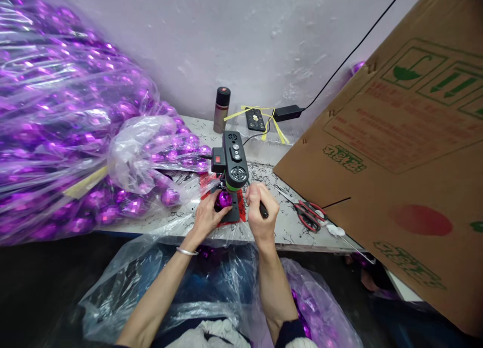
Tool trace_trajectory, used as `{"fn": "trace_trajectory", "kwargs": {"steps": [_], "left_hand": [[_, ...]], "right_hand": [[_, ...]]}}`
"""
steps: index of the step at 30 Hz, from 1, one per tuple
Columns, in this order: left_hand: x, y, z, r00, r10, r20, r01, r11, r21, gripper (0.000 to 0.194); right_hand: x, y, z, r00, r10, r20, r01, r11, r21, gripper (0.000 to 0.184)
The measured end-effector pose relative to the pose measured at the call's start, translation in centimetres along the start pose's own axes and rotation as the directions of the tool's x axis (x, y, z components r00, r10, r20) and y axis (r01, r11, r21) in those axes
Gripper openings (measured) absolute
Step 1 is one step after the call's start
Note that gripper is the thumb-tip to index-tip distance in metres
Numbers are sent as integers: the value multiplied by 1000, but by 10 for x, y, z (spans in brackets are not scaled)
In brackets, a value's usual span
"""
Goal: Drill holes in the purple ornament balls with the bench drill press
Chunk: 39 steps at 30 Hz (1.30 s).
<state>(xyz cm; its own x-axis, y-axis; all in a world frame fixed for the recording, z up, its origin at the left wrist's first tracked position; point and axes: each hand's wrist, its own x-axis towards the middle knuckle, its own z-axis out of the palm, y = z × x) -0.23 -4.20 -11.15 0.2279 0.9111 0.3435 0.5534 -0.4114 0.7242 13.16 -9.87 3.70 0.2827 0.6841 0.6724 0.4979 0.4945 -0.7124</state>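
A shiny purple faceted ball (225, 199) sits on the dark base of a small black bench machine (235, 159), directly below its head. My left hand (206, 214) is closed around the ball's left and near sides, with the thumb along its front. My right hand (261, 212) is wrapped round the black-tipped lever (263, 210) on the machine's right side. A red switch (218, 159) shows on the machine's left. Red material (242, 209) lies under the base. The spot where head and ball meet is partly hidden.
Large clear bags of purple balls (86, 136) crowd the left. A spray-can-like cylinder (222, 110), a dark phone-like slab (255, 119) and a power adapter (289, 113) are behind. Red-handled scissors (309, 215) lie beside a cardboard box (396, 151) at right. Clear plastic (158, 282) covers my lap.
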Motion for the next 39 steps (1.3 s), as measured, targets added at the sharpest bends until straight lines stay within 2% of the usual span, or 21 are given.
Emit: {"fn": "trace_trajectory", "kwargs": {"steps": [3, 6, 11, 16, 21, 30, 39], "left_hand": [[0, -3, 6, 997, 78, -29, -77, 996, 46, 61], [0, -7, 11, 993, 103, -55, -99, 993, 64, 61], [0, -12, 16, 990, 136, -36, -135, 990, 26, 62], [1, -14, 17, 995, 97, -7, -97, 986, -135, 63], [2, -12, 17, 998, 57, -7, -58, 978, -198, 59], [-3, -12, 16, 999, 21, 27, -15, 981, -193, 61], [-3, -13, 18, 999, 42, 12, -39, 980, -196, 57]], "right_hand": [[-1, 1, 0, 1000, 5, 1, -5, 1000, -3, 38], [-3, 1, 1, 1000, 5, -4, -5, 1000, -5, 38], [-4, 3, 0, 1000, -12, 2, 12, 1000, -8, 37], [-7, 5, 1, 999, -32, -3, 32, 999, -8, 35], [-13, 12, 0, 999, -53, -8, 53, 998, -24, 33], [-45, 50, 10, 976, -207, -72, 202, 976, -76, 30], [-60, 69, 22, 965, -197, -174, 187, 980, -69, 35]]}}
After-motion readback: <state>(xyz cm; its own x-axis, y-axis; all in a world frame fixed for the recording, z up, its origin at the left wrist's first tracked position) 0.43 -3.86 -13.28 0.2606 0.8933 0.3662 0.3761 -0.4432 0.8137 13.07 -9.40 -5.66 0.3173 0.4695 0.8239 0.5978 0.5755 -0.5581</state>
